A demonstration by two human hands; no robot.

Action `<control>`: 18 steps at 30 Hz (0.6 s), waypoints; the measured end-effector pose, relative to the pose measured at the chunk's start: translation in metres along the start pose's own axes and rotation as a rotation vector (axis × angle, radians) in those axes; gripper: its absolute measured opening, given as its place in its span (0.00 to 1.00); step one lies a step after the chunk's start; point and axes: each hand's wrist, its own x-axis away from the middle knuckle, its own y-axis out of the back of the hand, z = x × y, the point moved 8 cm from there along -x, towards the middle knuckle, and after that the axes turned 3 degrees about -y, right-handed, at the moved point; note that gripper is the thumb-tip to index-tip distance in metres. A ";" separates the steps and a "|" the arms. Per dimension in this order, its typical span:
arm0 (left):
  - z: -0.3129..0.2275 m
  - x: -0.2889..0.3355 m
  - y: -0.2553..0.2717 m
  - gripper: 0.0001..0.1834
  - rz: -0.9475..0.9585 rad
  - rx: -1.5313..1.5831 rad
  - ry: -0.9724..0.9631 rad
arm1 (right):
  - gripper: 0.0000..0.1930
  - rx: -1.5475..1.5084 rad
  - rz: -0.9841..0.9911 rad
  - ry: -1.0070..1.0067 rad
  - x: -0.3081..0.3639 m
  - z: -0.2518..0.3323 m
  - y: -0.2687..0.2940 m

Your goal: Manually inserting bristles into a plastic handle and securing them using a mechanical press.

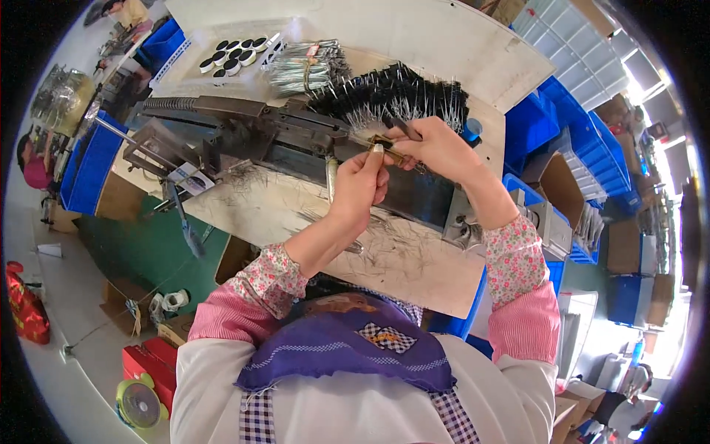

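Metal [395,154] is being pinched between the left hand [358,183] and right hand [441,151], and I'm fearing a drop if either grip loosens.

The single view looks steeply down from the person's head, facing forward over the purple apron [318,359] toward the bench [444,275]. It sits near, with the left hand [356,186] and right hand [442,149] just above mid-frame. The wide fisheye lens bends straight edges; darkness rounds the corners.
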 end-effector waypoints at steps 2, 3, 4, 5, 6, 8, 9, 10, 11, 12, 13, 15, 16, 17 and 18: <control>0.003 -0.002 0.003 0.13 0.026 -0.013 0.010 | 0.13 -0.181 0.049 -0.088 0.000 0.001 0.002; 0.005 -0.002 0.003 0.15 0.052 -0.027 0.017 | 0.13 -0.187 0.048 -0.092 -0.002 0.001 0.004; 0.006 -0.002 0.004 0.15 0.052 -0.032 0.024 | 0.13 -0.210 0.089 -0.127 -0.003 -0.002 0.003; 0.006 0.000 0.000 0.19 0.084 -0.059 0.045 | 0.14 -0.232 0.129 -0.159 -0.006 -0.005 0.002; 0.007 0.001 -0.003 0.23 0.118 -0.087 0.068 | 0.13 -0.212 0.134 -0.158 -0.008 -0.008 0.002; 0.012 0.000 -0.015 0.27 0.164 0.013 0.059 | 0.13 -0.206 0.135 -0.169 -0.010 -0.013 0.001; 0.012 0.000 -0.023 0.32 0.207 0.119 0.046 | 0.12 -0.192 0.140 -0.179 -0.009 -0.015 0.001; 0.013 0.001 -0.025 0.32 0.211 0.118 0.053 | 0.12 -0.196 0.135 -0.183 -0.006 -0.015 -0.002; 0.008 0.003 -0.031 0.35 0.198 0.236 0.077 | 0.13 0.026 0.057 -0.012 -0.004 0.000 0.000; 0.004 0.003 -0.035 0.37 0.185 0.353 0.102 | 0.13 0.248 -0.022 0.160 0.000 0.015 0.002; -0.002 0.002 -0.036 0.37 0.186 0.353 0.105 | 0.13 0.248 -0.024 0.157 0.001 0.011 0.008; -0.016 0.000 -0.023 0.41 0.145 0.501 0.140 | 0.15 0.854 -0.363 0.420 0.019 0.040 0.025; -0.018 -0.002 -0.017 0.42 0.184 0.584 0.180 | 0.18 0.722 -0.464 0.208 0.035 0.046 0.040; -0.020 -0.002 -0.017 0.42 0.183 0.583 0.183 | 0.18 0.720 -0.465 0.205 0.040 0.048 0.038; -0.022 0.000 -0.018 0.42 0.175 0.613 0.186 | 0.20 1.072 -0.441 0.327 0.044 0.058 0.024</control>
